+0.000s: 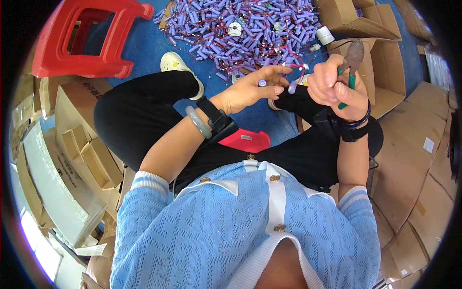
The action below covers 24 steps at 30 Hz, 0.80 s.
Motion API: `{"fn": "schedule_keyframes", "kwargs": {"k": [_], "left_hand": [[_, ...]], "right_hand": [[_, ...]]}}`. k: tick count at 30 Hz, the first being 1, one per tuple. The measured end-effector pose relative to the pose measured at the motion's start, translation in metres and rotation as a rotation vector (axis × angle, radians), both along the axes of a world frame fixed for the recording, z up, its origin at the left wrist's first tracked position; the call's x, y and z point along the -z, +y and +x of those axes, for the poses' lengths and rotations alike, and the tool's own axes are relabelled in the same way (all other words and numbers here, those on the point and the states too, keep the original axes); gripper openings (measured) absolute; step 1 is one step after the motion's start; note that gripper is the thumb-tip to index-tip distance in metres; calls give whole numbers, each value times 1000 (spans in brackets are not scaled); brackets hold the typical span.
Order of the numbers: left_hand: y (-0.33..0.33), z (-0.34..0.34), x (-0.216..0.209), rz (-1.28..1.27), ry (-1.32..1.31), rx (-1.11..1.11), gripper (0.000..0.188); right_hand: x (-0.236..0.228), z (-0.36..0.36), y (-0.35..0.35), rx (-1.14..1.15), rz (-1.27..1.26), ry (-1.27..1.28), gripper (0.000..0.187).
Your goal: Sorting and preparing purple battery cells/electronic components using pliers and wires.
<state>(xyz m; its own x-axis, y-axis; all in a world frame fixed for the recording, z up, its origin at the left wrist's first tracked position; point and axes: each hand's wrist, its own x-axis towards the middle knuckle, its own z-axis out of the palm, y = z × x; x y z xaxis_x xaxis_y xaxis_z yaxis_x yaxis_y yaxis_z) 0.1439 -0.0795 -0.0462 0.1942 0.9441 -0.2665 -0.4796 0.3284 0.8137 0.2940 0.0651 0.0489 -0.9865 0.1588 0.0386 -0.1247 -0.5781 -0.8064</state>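
My left hand [250, 89] is curled loosely round a purple cylindrical battery cell [262, 83], whose end shows between fingers and thumb. My right hand [339, 86] is closed on cutting pliers [353, 58] with green handles, their dark jaws pointing up and away. Between the hands hangs another purple cell [292, 88] with red wires and a small white connector; whether the right fingers also pinch its wires I cannot tell. Beyond both hands, a large heap of purple battery cells [245, 43] with red wires is spread over the blue floor.
A red plastic stool [91, 41] stands at the far left. Open cardboard boxes [390, 72] are at the right, with more cartons [414, 159] nearer. A white cylinder [325, 35] lies beside the heap, and a white ring-shaped piece [235, 29] on it. Cartons [72, 159] also line the left.
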Motion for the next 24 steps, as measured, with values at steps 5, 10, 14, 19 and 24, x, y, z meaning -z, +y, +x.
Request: {"fn": "schedule_keyframes", "kwargs": {"k": [5, 10, 14, 19, 24], "left_hand": [[0, 11, 5, 68, -43, -226, 57], [12, 19, 13, 142, 56, -460, 47], [17, 13, 9, 27, 295, -525, 47], [16, 18, 19, 265, 456, -566, 52], [22, 17, 7, 84, 191, -552, 46]], "right_hand": [[-2, -2, -5, -27, 14, 13, 23], [-6, -6, -11, -76, 8, -4, 24], [-5, -8, -13, -85, 70, -1, 22], [-6, -10, -16, -100, 37, -10, 21], [-4, -9, -19, -125, 44, -43, 21]]}}
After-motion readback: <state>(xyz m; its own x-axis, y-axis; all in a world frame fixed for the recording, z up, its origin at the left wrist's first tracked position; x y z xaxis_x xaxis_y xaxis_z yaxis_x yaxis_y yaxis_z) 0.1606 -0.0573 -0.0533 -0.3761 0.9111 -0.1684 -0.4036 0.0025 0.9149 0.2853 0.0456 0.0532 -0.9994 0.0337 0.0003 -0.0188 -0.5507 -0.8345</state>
